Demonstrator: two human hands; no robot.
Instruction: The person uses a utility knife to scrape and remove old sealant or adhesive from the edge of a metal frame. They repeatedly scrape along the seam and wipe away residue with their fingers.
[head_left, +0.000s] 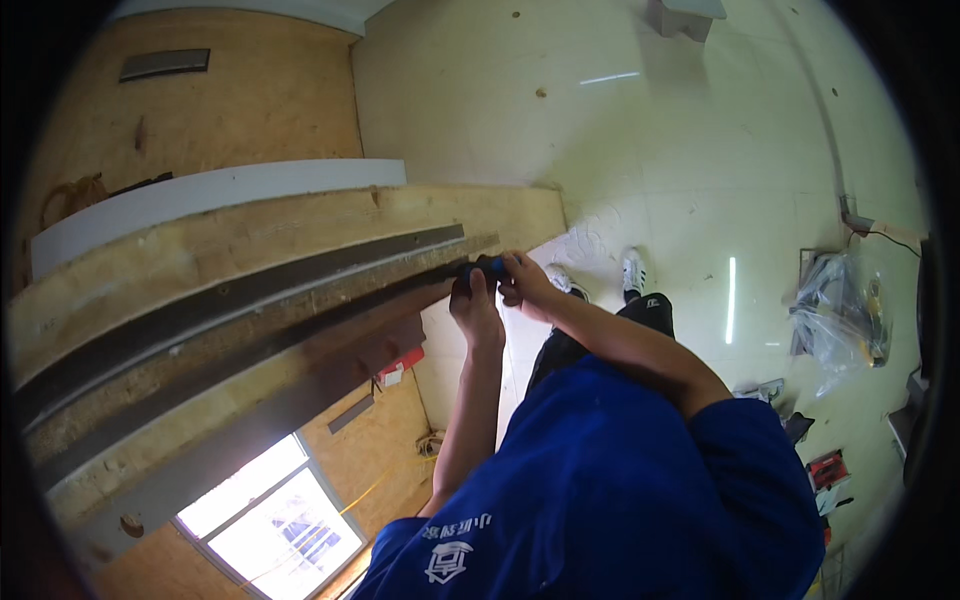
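Note:
Both my hands meet at the right end of a long dark strip (pixel 330 318) that runs along the wooden boards. My left hand (pixel 477 310) is closed, thumb up, round a small black-and-blue object (pixel 482 268) at the strip's end. From the right, my right hand (pixel 523 282) grips the blue end of the same object with bent fingers. The object's exact kind is hidden by my fingers. A second dark strip (pixel 240 295) lies beyond it, parallel, on the pale, worn wood.
A long wooden board (pixel 300 225) and a white panel (pixel 250 185) stretch along the far left. A window (pixel 280 520) shows at the lower left. My shoes (pixel 633 272) stand on the pale floor. At the right lie a clear plastic bag (pixel 835 310) and a red item (pixel 828 470).

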